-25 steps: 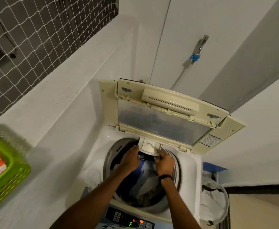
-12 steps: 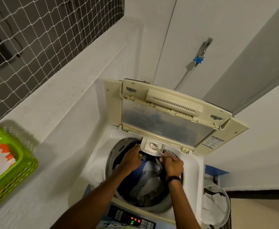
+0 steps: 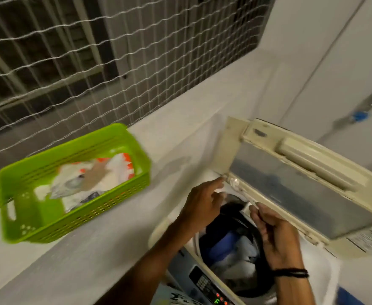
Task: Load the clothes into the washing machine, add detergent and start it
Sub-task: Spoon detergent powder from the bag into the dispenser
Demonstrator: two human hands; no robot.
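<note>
The washing machine (image 3: 317, 274) stands at 4 o'clock, a white top-loader. Its yellowed cream lid (image 3: 302, 190) is folded up and back toward 2 o'clock, with a grey, clouded window pane in it. The round drum is open, and the clothes (image 3: 231, 243) lie heaped inside: something black at the far side, a blue piece in the middle, white cloth toward the near rim. On the control panel (image 3: 205, 285) at 6 o'clock a green character and a few red lights glow.

Both hands hang over the drum's far edge. The left hand (image 3: 202, 208) has its fingers loosely spread toward the lid's hinge corner at 12 o'clock from it, and holds nothing. The right hand (image 3: 279, 241), a black band (image 3: 290, 272) at its wrist, has its fingers drawn together, pointing at 11 o'clock; blur keeps me from telling whether they pinch anything.

At 9 o'clock a lime-green basket (image 3: 75, 219) sits on the pale ledge (image 3: 114, 249), holding white and orange packets (image 3: 114, 170).
</note>
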